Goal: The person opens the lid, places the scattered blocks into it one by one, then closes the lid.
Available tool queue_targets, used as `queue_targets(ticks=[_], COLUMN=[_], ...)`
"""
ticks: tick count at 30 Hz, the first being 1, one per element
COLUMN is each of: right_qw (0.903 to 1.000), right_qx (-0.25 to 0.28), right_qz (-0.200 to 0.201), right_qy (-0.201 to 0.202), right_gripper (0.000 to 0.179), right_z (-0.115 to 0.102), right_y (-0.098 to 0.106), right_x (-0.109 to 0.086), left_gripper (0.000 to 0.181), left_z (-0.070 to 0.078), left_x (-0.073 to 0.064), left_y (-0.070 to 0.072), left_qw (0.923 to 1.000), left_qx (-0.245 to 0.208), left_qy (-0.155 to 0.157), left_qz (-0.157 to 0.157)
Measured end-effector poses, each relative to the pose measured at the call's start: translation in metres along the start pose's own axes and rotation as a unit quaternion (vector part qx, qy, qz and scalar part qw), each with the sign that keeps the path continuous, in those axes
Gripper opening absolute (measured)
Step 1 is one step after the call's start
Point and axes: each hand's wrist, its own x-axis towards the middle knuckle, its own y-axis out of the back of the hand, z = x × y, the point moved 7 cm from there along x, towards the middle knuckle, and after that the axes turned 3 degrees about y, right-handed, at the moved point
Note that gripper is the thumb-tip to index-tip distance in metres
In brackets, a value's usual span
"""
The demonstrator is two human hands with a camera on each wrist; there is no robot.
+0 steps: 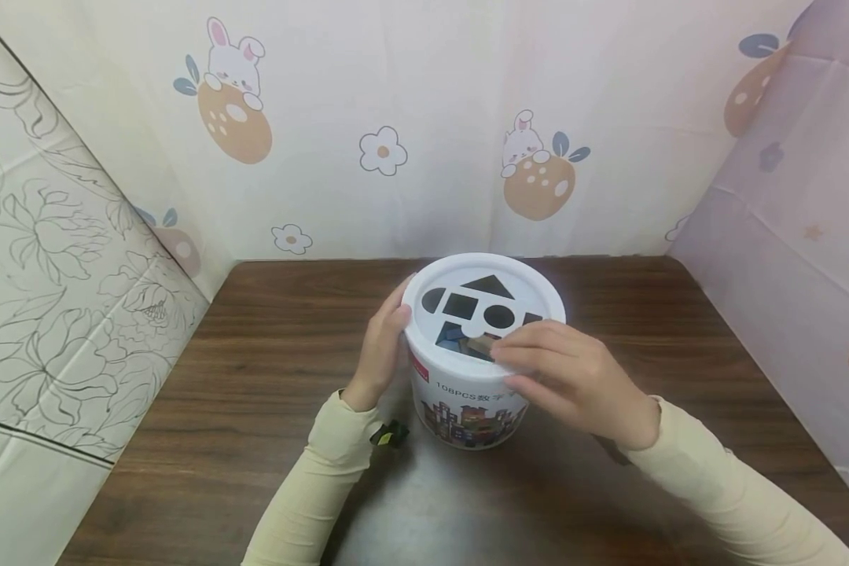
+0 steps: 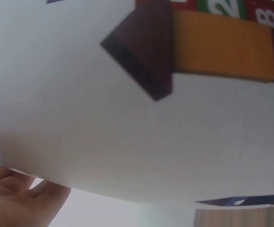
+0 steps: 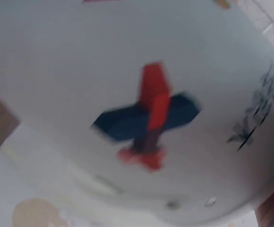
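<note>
A white bucket point(image 1: 467, 420) printed with a toy-block city and "108PCS" stands upright on the table. Its white lid point(image 1: 460, 272) has shaped cut-outs, including a triangle, a square and a circle. Through the front cut-out show a blue block point(image 1: 452, 336) and a tan block point(image 1: 479, 344). My left hand point(image 1: 380, 346) holds the bucket's left side at the rim, the thumb by the lid's edge. At the front right, my right hand point(image 1: 576, 377) grips the lid's edge, fingers on top and thumb lower. The bucket's printed wall fills most of both wrist views.
The brown wood-grain table point(image 1: 269, 377) extends around the bucket. Behind it hangs a pale curtain point(image 1: 439, 94) with rabbits and flowers. A white floral-patterned panel point(image 1: 49, 236) stands on the left. A dark band point(image 1: 391, 434) sits at the left wrist.
</note>
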Motion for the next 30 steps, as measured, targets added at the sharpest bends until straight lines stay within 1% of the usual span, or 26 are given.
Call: queue_targets(ticks=[3, 6, 8, 9, 11, 13, 15, 16, 17, 19, 22, 26, 30], right_qw=[0.9991, 0.9953, 0.9892, 0.9846, 0.9713, 0.9537, 0.9364, 0.9273, 0.9203, 0.9111, 0.9051, 0.9068, 0.9058], right_qx=[-0.017, -0.04, -0.056, -0.064, -0.069, -0.062, -0.044, -0.034, -0.021, -0.003, 0.012, 0.008, 0.005], right_qz=[0.009, 0.017, 0.017, 0.011, -0.003, -0.022, -0.039, -0.046, -0.05, -0.055, -0.054, -0.048, -0.039], right_qy=[-0.037, -0.086, -0.134, -0.163, -0.227, -0.293, -0.346, -0.37, -0.388, -0.408, -0.422, -0.419, -0.422], right_gripper=[0.035, 0.041, 0.043, 0.042, 0.043, 0.051, 0.059, 0.06, 0.061, 0.06, 0.059, 0.058, 0.058], right_z=[0.01, 0.022, 0.031, 0.036, 0.045, 0.054, 0.06, 0.062, 0.064, 0.065, 0.067, 0.067, 0.069], right_y=[0.006, 0.011, 0.015, 0.016, 0.018, 0.018, 0.017, 0.016, 0.015, 0.013, 0.011, 0.009, 0.007], right_x=[-0.006, -0.014, -0.019, -0.022, -0.029, -0.036, -0.043, -0.046, -0.048, -0.051, -0.055, -0.058, -0.062], left_gripper=[0.056, 0.057, 0.058, 0.058, 0.06, 0.061, 0.061, 0.061, 0.062, 0.062, 0.062, 0.061, 0.061], left_z=[0.003, 0.009, 0.013, 0.014, 0.015, 0.016, 0.016, 0.016, 0.016, 0.016, 0.016, 0.015, 0.013], left_x=[-0.002, -0.004, -0.005, -0.006, -0.007, -0.007, -0.008, -0.008, -0.008, -0.009, -0.01, -0.01, -0.01], left_y=[0.002, 0.003, 0.003, 0.004, 0.004, 0.005, 0.005, 0.005, 0.005, 0.005, 0.005, 0.005, 0.005], left_qw=[0.9999, 0.9999, 0.9998, 0.9998, 0.9996, 0.9992, 0.9989, 0.9987, 0.9986, 0.9986, 0.9986, 0.9986, 0.9985], left_qx=[0.005, 0.007, 0.009, 0.011, 0.016, 0.025, 0.032, 0.035, 0.037, 0.037, 0.035, 0.034, 0.034], left_qy=[0.016, 0.01, 0.002, 0.0, 0.0, 0.004, 0.008, 0.008, 0.007, 0.007, 0.005, 0.004, 0.005], left_qz=[0.0, -0.007, -0.015, -0.018, -0.025, -0.03, -0.034, -0.035, -0.036, -0.038, -0.039, -0.039, -0.042])
